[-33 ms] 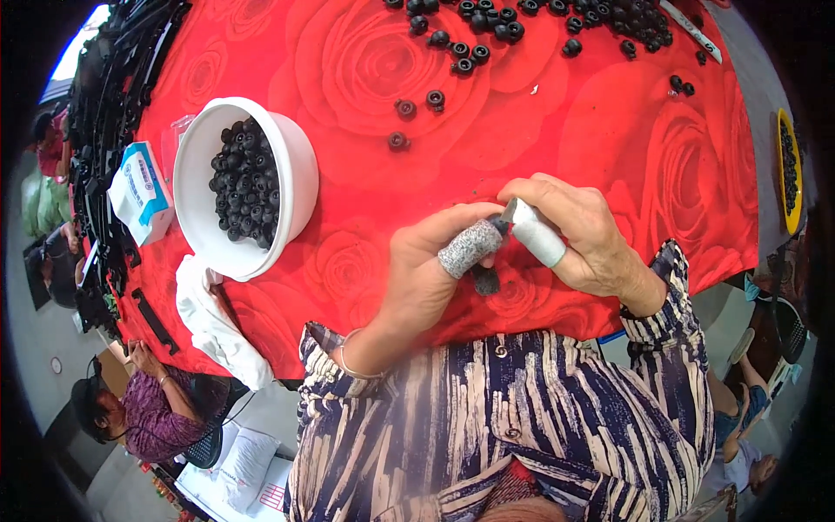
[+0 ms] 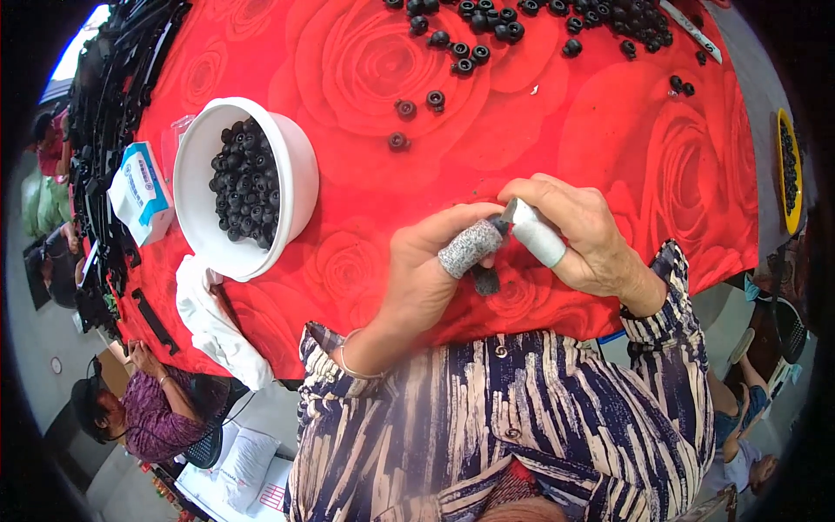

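My left hand point(image 2: 422, 270) is closed in a pinch on a small black part point(image 2: 499, 223), mostly hidden by the fingers. It looks like the round black pieces on the table. A speckled grey sleeve point(image 2: 470, 249) covers the left thumb, and a dark cover point(image 2: 485, 280) shows on a finger below. Close against it, my right hand point(image 2: 583, 235) pinches a small thin grey blade-like piece point(image 2: 510, 210) that meets the black part. White wrapping point(image 2: 537, 233) covers the right thumb. Both hands are over the near edge of the red rose-patterned tablecloth point(image 2: 365, 191).
Left of my hands stands a white bowl point(image 2: 300, 174) holding many black round pieces point(image 2: 248, 187). Beside it are a tissue box point(image 2: 143, 196) and a white cloth point(image 2: 213, 326). Loose black pieces point(image 2: 600, 22) lie at the far side. Long black strips point(image 2: 113, 113) pile up far left, near a person point(image 2: 161, 409).
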Demonstrator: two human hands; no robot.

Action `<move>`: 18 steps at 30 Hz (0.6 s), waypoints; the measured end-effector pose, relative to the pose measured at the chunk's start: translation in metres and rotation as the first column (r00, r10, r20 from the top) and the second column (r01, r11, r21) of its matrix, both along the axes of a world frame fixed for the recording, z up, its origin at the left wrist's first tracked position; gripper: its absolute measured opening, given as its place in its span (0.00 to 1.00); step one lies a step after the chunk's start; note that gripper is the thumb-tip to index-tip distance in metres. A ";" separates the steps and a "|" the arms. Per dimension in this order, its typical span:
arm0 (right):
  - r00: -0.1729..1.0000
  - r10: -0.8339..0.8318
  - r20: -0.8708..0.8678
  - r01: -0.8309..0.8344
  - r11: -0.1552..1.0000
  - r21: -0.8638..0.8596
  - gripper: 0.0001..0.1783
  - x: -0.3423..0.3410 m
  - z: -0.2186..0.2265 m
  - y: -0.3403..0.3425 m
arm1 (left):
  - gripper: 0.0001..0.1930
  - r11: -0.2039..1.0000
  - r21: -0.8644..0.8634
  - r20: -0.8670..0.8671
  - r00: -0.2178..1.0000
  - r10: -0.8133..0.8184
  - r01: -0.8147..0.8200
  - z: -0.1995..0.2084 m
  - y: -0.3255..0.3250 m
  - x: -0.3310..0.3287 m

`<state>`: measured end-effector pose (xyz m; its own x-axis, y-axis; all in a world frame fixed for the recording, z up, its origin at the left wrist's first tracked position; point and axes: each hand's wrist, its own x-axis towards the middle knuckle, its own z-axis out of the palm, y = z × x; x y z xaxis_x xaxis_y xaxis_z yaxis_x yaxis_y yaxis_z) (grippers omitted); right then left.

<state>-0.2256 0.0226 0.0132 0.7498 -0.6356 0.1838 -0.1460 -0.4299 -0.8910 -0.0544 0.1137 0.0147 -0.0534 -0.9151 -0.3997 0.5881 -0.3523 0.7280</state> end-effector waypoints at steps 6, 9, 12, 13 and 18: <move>1.000 0.019 0.002 -0.019 0.999 -0.029 0.13 -0.001 -0.003 0.001 | 0.11 1.000 -0.016 -0.030 1.000 0.005 -0.005 -0.002 0.001 0.000; 1.000 0.022 0.012 -0.021 0.999 -0.035 0.13 -0.002 -0.005 0.001 | 0.12 1.000 0.006 -0.049 0.999 -0.003 0.003 -0.002 0.001 0.000; 1.000 0.026 0.004 -0.026 0.999 -0.042 0.13 -0.002 -0.004 0.000 | 0.12 1.000 0.021 -0.028 1.000 -0.006 0.007 -0.004 0.002 0.000; 1.000 0.027 0.006 -0.027 0.999 -0.041 0.13 -0.001 -0.004 0.000 | 0.12 1.000 0.006 0.001 1.000 -0.007 0.007 -0.004 0.002 0.001; 1.000 0.028 -0.010 -0.029 0.999 -0.046 0.13 -0.002 -0.007 0.001 | 0.11 1.000 0.022 -0.021 1.000 -0.002 0.003 -0.005 0.002 0.000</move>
<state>-0.2273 0.0235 0.0061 0.7694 -0.6049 0.2055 -0.1414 -0.4749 -0.8686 -0.0546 0.1161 0.0100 -0.0641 -0.9059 -0.4185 0.6023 -0.3695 0.7076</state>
